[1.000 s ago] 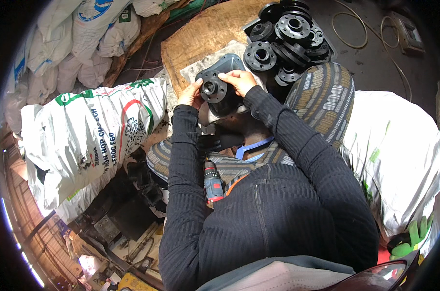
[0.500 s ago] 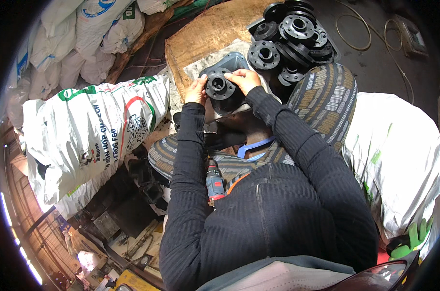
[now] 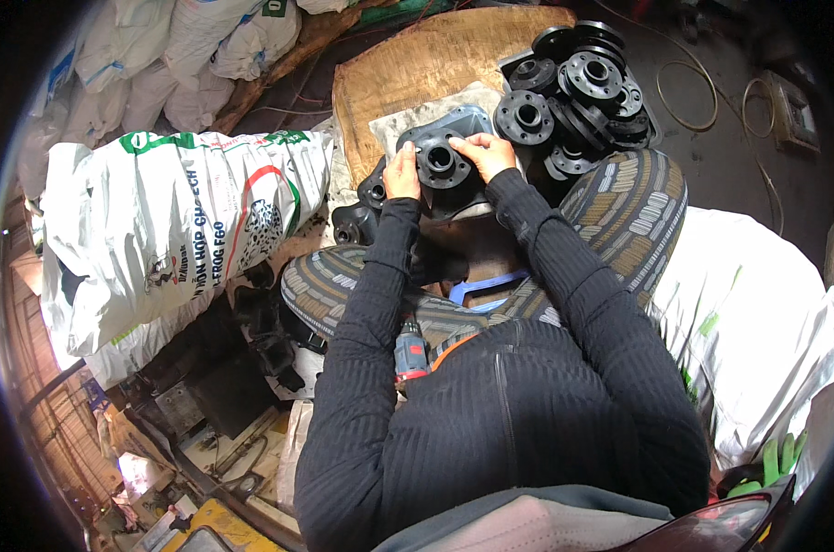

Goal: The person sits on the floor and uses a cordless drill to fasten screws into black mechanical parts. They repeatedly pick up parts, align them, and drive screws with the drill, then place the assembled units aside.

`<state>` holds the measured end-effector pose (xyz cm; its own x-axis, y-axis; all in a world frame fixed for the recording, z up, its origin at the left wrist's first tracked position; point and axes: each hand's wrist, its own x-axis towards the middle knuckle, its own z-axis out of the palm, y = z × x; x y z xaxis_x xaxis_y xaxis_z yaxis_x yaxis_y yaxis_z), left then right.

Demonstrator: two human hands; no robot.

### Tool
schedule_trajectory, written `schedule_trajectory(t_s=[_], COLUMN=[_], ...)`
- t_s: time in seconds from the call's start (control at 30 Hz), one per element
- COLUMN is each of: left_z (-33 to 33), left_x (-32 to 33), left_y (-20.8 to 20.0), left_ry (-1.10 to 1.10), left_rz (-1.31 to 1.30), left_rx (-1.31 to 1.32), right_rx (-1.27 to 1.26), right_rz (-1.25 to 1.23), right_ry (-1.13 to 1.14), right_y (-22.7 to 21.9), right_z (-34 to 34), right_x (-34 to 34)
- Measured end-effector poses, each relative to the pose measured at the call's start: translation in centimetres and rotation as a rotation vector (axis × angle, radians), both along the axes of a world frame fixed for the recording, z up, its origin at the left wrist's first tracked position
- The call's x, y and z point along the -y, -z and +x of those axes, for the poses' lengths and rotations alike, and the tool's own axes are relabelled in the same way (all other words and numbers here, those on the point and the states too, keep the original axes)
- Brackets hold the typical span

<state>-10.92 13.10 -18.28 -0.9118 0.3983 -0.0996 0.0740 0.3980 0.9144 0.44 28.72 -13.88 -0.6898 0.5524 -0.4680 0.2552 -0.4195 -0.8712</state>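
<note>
A round black metal flange (image 3: pixel 441 175), with a raised centre hub and bolt holes around it, is between my two hands. It sits over a blue-grey metal tray (image 3: pixel 473 117). My left hand (image 3: pixel 401 173) grips the flange's left edge, thumb toward the rim. On the opposite side, my right hand (image 3: pixel 491 155) has its thumb and fingertips pressed on the upper right rim. Smaller black hubbed parts (image 3: pixel 353 226) lie beside my left forearm. A heap of similar black flanges (image 3: pixel 593 75) stands just beyond my right hand.
Under the tray is a wooden board (image 3: pixel 417 63). A cordless drill (image 3: pixel 411 351) rests by my lap, near a blue plastic piece (image 3: pixel 486 285). White sacks flank me, one on the left (image 3: pixel 132 248) and one on the right (image 3: pixel 739 313). A hose (image 3: pixel 688 97) loops on the floor.
The view has shifted, so the board and flanges appear farther right and slightly lower. Both hands remain on the flange. The smaller black parts by my left forearm now show more fully.
</note>
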Motion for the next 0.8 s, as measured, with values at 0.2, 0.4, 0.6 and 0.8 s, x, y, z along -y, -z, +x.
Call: schedule_trajectory(t_s=[0.2, 0.4, 0.6, 0.8], left_z=[0.6, 1.8, 2.2, 12.6], left_x=[-0.5, -1.3, 3.3, 19.5], left_y=[-1.0, -3.4, -10.8, -26.1], left_ry=[-0.052, -0.041, 0.132, 0.758], left_rz=[0.022, -0.075, -0.014, -0.687], left_rx=[0.109, 0.022, 0.193, 0.246], right_rx=[-0.094, -0.110, 0.025, 0.054], right_rz=[-0.056, -0.082, 0.153, 0.231], right_ry=[0.038, 0.066, 0.055, 0.055], right_y=[1.5, 2.4, 1.4, 1.1], right_z=[-1.0, -0.8, 0.1, 0.2], right_x=[-0.4, 0.1, 0.1, 0.8])
